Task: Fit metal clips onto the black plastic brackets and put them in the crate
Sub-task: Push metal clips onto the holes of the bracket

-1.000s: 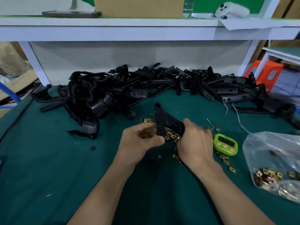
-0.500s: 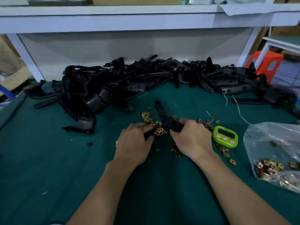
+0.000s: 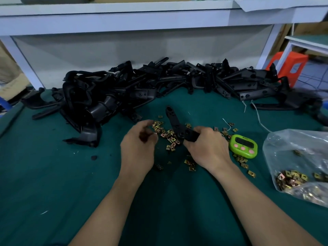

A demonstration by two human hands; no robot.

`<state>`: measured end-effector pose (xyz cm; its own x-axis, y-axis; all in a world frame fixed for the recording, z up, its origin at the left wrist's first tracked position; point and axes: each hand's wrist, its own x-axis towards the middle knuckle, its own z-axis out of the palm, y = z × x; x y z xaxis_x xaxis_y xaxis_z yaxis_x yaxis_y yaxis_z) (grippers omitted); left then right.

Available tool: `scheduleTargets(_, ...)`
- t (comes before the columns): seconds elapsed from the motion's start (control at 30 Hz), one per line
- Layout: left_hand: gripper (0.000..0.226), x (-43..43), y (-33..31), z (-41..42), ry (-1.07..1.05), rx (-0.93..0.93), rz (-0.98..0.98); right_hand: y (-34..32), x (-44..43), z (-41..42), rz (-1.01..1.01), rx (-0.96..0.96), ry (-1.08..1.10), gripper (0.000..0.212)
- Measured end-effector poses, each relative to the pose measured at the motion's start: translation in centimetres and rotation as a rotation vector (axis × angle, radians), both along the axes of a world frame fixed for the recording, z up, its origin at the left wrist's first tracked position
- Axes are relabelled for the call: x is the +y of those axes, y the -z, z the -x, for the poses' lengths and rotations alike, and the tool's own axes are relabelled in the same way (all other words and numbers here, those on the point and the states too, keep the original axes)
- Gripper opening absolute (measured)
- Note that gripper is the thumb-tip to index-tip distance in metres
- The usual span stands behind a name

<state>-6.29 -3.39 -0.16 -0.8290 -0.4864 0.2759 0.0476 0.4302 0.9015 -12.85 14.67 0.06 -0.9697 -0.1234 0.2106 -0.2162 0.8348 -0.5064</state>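
Green cloth covers the bench [image 3: 53, 189], and your two forearms reach over its near part toward the middle. Your left hand [image 3: 138, 148] hangs over the loose metal clips [image 3: 168, 137] with its fingers curled inward. It is blurred, so I cannot tell whether they pinch a clip or nothing. Just right of it, your right hand [image 3: 209, 150] grips the near end of one black plastic bracket [image 3: 173, 119], fingers and thumb wrapped round it. The bracket's long arm points away from you over the scattered clips. A green timer [image 3: 243, 144] lies just beside your right hand, and a clear plastic bag [image 3: 284, 144] holding more clips slumps at the right edge. Farther back, the pile of brackets [image 3: 124, 96] stretches across the bench below a white shelf [image 3: 124, 20]. No crate shows.

Watch the grip: you hold the bracket by one end only, so pushing a clip on could twist it in your hand and seat the clip askew. The clips are small and lie heaped together, so you might lift two or drop one onto the cloth. Your right wrist is close to the timer, and a wide swing could knock it.
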Motion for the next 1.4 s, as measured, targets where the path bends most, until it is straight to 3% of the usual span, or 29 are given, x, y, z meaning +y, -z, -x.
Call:
scheduleTargets(0.13,0.033,-0.6,-0.9,-0.4,0.045,0.130,-0.437,0.1,0.0,0.2,0.016,0.048,-0.011,0.020)
scheduleTargets(0.23,0.036,-0.7,-1.2,-0.7,0.122,0.170,-0.533,0.3,0.0,0.2,0.014,0.062,-0.019,0.022)
scheduleTargets(0.37,0.037,-0.3,-1.1,-0.7,0.160,0.118,-0.496,0.4,0.0,0.3,0.015,0.053,-0.019,0.022)
scheduleTargets(0.7,0.038,-0.2,0.0,-0.5,0.133,-0.111,-0.175,0.1,0.0,0.0,0.026,0.026,-0.045,0.023)
scheduleTargets(0.8,0.037,0.1,-0.3,-0.7,0.168,-0.126,-0.163,-0.4,-0.3,-0.3,0.176,-0.021,-0.133,0.010)
scheduleTargets(0.9,0.042,0.6,-0.5,-0.8,0.214,-0.154,-0.145,-0.7,-1.0,-1.0,0.300,-0.090,-0.276,0.018)
scheduleTargets(0.97,0.038,0.6,-0.6,-0.8,0.215,-0.162,-0.134,-0.7,-1.4,-1.5,0.276,-0.117,-0.348,0.021)
scheduleTargets(1.2,0.030,0.4,-0.5,-0.7,0.310,-0.176,-0.108,-0.7,-1.4,-1.9,0.400,-0.160,-0.446,0.036)
scheduleTargets(1.4,0.035,0.2,-0.4,-0.7,0.369,-0.196,-0.155,-0.7,-1.3,-1.5,0.481,-0.303,-0.400,0.013)
